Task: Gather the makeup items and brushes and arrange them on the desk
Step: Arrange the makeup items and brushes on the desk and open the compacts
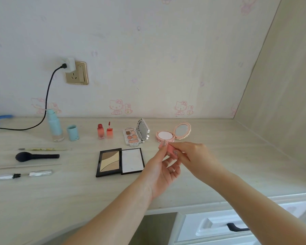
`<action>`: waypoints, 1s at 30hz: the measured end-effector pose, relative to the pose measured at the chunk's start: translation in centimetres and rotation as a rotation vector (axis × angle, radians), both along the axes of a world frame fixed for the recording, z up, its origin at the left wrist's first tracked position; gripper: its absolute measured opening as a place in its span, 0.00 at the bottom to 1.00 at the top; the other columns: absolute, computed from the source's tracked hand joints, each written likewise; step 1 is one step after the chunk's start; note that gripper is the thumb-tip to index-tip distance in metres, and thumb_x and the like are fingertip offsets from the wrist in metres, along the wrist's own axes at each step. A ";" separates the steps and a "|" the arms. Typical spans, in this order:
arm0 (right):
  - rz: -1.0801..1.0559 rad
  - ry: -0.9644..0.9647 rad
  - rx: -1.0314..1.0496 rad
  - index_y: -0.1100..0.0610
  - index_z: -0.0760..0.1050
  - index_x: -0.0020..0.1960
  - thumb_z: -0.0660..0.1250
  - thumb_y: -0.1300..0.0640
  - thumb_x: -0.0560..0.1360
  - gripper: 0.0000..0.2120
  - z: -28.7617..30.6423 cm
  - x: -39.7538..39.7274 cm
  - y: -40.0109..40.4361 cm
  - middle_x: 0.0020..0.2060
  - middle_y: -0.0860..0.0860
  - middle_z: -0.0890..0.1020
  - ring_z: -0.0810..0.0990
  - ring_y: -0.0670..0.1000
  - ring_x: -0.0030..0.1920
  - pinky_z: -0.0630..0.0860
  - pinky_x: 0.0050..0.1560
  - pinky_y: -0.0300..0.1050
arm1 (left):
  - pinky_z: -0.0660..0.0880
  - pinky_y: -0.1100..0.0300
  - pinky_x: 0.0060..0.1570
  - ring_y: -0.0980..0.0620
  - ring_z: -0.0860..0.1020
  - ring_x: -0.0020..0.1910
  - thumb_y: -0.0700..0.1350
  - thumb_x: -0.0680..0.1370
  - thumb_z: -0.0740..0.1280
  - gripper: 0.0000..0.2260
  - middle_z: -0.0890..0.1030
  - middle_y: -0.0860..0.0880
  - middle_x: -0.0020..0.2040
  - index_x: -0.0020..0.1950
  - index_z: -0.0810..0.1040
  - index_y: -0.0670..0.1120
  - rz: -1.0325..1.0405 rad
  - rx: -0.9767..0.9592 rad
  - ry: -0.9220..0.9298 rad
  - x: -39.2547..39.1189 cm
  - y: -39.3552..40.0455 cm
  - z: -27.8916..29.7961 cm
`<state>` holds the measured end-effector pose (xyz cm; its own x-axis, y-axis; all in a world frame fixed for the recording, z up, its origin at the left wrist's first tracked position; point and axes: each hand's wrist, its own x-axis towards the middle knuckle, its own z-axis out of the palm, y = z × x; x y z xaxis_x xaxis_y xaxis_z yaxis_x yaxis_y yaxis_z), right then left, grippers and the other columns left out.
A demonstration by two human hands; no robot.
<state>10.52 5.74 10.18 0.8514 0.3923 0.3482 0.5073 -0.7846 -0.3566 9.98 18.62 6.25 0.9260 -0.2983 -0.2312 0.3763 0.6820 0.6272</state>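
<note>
Above the desk [64, 191], both hands hold a small pink makeup case [170, 148]. My left hand [163, 167] pinches its left end from below, and my right hand [191, 154] grips its right end. Just behind them lies an open round pink compact [166, 135] with its mirror lid up. An open eyeshadow palette [133, 137] and an open black contour palette [120, 161] lie to the left. Two red lip tints [104, 132] stand further back. Several brushes lie in a row at the left, among them a black powder brush [35, 156].
A teal pump bottle [54, 126] and its cap [72, 132] stand at the back left. A black cable [48, 96] runs from a wall socket [76, 72] across the desk. A side panel [281, 103] walls off the right. White drawers [228, 225] sit below the desk edge.
</note>
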 end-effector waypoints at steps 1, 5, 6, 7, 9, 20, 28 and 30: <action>0.002 -0.027 -0.032 0.50 0.77 0.52 0.57 0.55 0.79 0.10 0.0 0.0 0.1 0.41 0.46 0.80 0.77 0.50 0.41 0.75 0.43 0.48 | 0.74 0.64 0.34 0.54 0.77 0.30 0.55 0.75 0.66 0.13 0.79 0.48 0.37 0.46 0.79 0.46 0.002 -0.006 0.005 -0.1 0.0 0.0; 0.034 -0.203 -0.156 0.53 0.76 0.52 0.59 0.59 0.78 0.08 -0.8 0.0 0.3 0.40 0.50 0.79 0.79 0.56 0.38 0.76 0.36 0.51 | 0.75 0.64 0.35 0.55 0.76 0.29 0.55 0.74 0.67 0.13 0.79 0.48 0.33 0.46 0.78 0.45 0.000 -0.043 0.033 -0.1 0.1 -0.1; 0.042 -0.234 -0.187 0.54 0.76 0.52 0.61 0.60 0.76 0.08 -1.0 0.0 0.3 0.39 0.50 0.79 0.79 0.56 0.37 0.77 0.33 0.51 | 0.75 0.64 0.36 0.55 0.76 0.29 0.55 0.74 0.67 0.13 0.79 0.48 0.33 0.46 0.77 0.45 -0.006 -0.054 0.036 -0.1 0.1 -0.2; 0.031 -0.242 -0.213 0.54 0.76 0.54 0.61 0.59 0.76 0.09 -1.2 0.1 0.3 0.40 0.50 0.80 0.80 0.57 0.38 0.77 0.33 0.51 | 0.75 0.64 0.36 0.55 0.77 0.30 0.55 0.73 0.67 0.15 0.79 0.48 0.33 0.48 0.76 0.44 -0.018 -0.060 0.034 -0.2 0.2 -0.2; -0.036 -0.176 -0.197 0.51 0.72 0.62 0.59 0.58 0.77 0.14 -1.0 0.7 0.1 0.47 0.49 0.81 0.81 0.55 0.46 0.78 0.42 0.50 | 0.75 0.64 0.35 0.53 0.79 0.33 0.56 0.72 0.67 0.19 0.78 0.46 0.37 0.53 0.76 0.42 -0.070 -0.055 0.024 -0.4 0.3 -0.2; -0.220 0.207 0.275 0.54 0.75 0.60 0.54 0.59 0.80 0.15 0.3 3.2 -2.3 0.43 0.50 0.83 0.81 0.49 0.41 0.79 0.43 0.42 | 0.76 0.59 0.34 0.45 0.82 0.39 0.61 0.80 0.49 0.29 0.82 0.35 0.53 0.57 0.74 0.37 -0.215 0.053 0.143 -0.1 0.7 0.0; -0.336 0.327 0.362 0.55 0.75 0.58 0.54 0.60 0.80 0.13 -1.5 5.8 -4.2 0.42 0.50 0.82 0.82 0.50 0.41 0.79 0.39 0.43 | 0.80 0.50 0.41 0.45 0.81 0.48 0.41 0.82 0.56 0.12 0.79 0.40 0.57 0.65 0.70 0.44 0.115 0.256 0.161 1.1 0.9 -0.9; -0.353 0.333 0.367 0.56 0.75 0.58 0.54 0.61 0.80 0.13 -1.8 6.4 -4.3 0.41 0.50 0.82 0.82 0.51 0.41 0.79 0.38 0.43 | 0.78 0.50 0.47 0.45 0.79 0.55 0.40 0.82 0.54 0.14 0.77 0.43 0.59 0.66 0.70 0.46 0.197 0.298 0.139 1.3 0.9 -1.0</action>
